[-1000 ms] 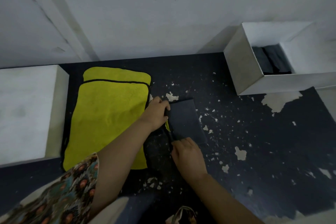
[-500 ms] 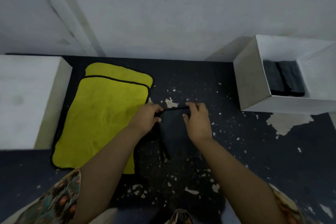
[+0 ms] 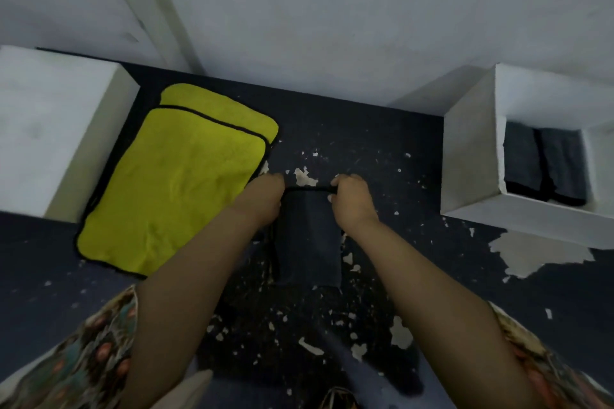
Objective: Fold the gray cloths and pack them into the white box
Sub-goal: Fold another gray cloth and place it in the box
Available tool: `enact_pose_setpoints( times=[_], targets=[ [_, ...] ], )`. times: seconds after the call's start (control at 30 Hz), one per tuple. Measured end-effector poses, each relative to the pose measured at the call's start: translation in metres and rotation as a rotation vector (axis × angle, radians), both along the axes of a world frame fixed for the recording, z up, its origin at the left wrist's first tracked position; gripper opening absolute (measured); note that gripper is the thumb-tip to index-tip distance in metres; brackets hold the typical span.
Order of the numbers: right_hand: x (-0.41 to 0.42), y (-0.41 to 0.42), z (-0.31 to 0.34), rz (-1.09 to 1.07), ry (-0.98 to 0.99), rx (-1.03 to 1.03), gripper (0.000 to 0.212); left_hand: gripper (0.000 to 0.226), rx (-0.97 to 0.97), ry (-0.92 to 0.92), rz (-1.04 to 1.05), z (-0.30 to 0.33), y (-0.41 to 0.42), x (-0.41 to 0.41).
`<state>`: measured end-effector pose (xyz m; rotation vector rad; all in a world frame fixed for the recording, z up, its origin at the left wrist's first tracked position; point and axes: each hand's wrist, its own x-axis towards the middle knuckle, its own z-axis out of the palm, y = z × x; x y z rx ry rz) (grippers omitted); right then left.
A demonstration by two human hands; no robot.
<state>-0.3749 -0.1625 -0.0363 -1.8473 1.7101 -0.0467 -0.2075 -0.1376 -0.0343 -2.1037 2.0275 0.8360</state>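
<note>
A: What's on my feed rn?

B: I've got both hands at the far edge of a folded gray cloth [image 3: 307,239], which lies flat on the dark floor [image 3: 382,149], centre frame. Left hand [image 3: 262,197] has fingers curled onto the far-left corner, right hand [image 3: 352,197] pinches the far-right corner; the black hem runs taut btwn them.

A: And the box?

B: White box [image 3: 471,156] sits to the right by the wall, well apart from the cloth. Two folded gray cloths in the box [image 3: 545,169] stand side by side.

A: Anything else?

B: Yellow cloths [image 3: 179,183] w/ black trim are stacked on the floor just left of my left hand, touching a white block [image 3: 56,129] at far left. Floor paint's flaking all over. Patterned sleeves [image 3: 79,365] at the bottom corners.
</note>
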Motion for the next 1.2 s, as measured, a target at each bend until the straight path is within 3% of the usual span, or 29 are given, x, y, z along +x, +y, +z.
enact_pose_setpoints(
  times=[0.33,0.5,0.63,0.93,1.2],
  targets=[
    [-0.021,0.025,0.029,0.094,-0.168,-0.167,0.019,0.025,-0.296,0.085,0.121,0.018,0.038,-0.002],
    [-0.034,0.063,0.033,0.123,-0.242,-0.223,0.025,0.018,-0.454,0.136,0.035,0.037,0.081,-0.003],
    [-0.037,0.096,0.027,0.158,-0.231,-0.211,0.028,0.023,-0.459,0.052,-0.032,0.039,0.112,-0.004],
    [-0.037,0.151,0.007,0.284,-0.118,-0.188,0.021,0.031,-0.355,0.102,-0.056,0.018,0.155,0.005],
    [-0.036,0.157,0.001,0.311,0.001,-0.217,0.016,0.020,-0.317,0.121,-0.164,0.014,0.160,0.008]
  ],
)
